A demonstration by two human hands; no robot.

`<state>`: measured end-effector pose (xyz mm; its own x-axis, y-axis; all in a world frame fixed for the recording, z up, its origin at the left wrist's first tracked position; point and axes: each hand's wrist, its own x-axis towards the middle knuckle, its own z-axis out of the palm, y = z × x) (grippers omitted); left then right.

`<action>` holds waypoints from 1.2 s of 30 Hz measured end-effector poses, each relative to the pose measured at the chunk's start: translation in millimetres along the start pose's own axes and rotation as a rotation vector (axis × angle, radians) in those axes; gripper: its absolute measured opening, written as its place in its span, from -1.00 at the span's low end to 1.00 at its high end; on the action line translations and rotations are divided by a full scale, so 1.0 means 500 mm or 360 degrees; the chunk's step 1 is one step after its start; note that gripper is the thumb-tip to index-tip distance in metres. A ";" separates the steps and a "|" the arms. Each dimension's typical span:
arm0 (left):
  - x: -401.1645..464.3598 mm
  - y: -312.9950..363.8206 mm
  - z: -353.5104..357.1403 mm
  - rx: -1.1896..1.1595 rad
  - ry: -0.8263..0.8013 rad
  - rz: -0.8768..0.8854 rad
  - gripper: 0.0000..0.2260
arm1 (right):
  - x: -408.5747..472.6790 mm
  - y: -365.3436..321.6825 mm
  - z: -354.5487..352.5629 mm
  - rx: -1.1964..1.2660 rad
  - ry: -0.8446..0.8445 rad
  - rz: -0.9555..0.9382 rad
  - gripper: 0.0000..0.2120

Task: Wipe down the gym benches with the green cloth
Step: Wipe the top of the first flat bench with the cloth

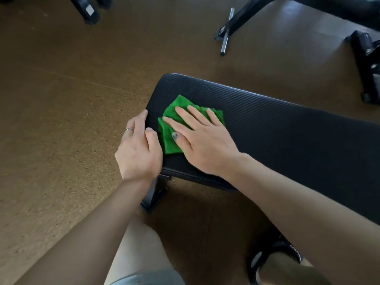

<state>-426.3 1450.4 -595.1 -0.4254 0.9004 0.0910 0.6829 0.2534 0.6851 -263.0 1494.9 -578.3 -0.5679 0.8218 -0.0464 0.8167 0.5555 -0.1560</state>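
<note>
Cloth slip and missed patches near bench end

Green cloth lying folded and crumpled on the near-left end of the gym bench, pinned under the right hand: fingers straight and spread, palm flat, pressing rather than gripping. Left hand curled over the end edge of the padding, thumb on top, clasping it as a brace.

Likely trouble:
- With nothing pinching the fabric, could bunch further or slide out from under the palm on the ribbed surface, leaving bare skin rubbing the pad instead.
- So close to the end edge, a stroke pushed too far left could carry the cloth off onto the floor or into the bracing fingers.
- Padding under the left hand staying unwiped unless that grip shifts.
- Long stretch of bench running off to the right probably yet to be covered; easy to skip from this crouched spot.

Around: steel bar lying on the floor beyond, beside a black equipment frame; more dark gear at the far right and upper left, all well apart from the bench. Bench foot just below the left wrist. Nothing on the padding itself blocking a sweep rightward.
</note>
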 end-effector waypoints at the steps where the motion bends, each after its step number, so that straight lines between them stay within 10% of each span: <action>1: -0.001 0.000 0.000 0.0005 -0.0004 0.0006 -0.49 | 0.035 0.000 -0.001 0.0008 0.0004 0.0059 -0.52; 10: -0.006 0.003 -0.004 0.0016 0.0007 0.0034 -0.46 | -0.108 -0.026 -0.001 0.0047 -0.0035 -0.0003 -0.51; 24: 0.004 -0.005 0.004 0.0152 0.0009 0.0060 -0.50 | 0.247 0.024 0.003 -0.0001 0.0163 -0.0034 -0.53; 36: -0.005 -0.002 0.006 0.0098 0.0043 0.0065 -0.48 | 0.147 0.178 -0.031 0.0012 0.0135 0.0691 -0.51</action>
<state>-424.2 1449.2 -598.1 -0.4116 0.9009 0.1378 0.7350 0.2388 0.6346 -230.3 1606.6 -580.3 -0.1613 0.9865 -0.0282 0.9768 0.1555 -0.1470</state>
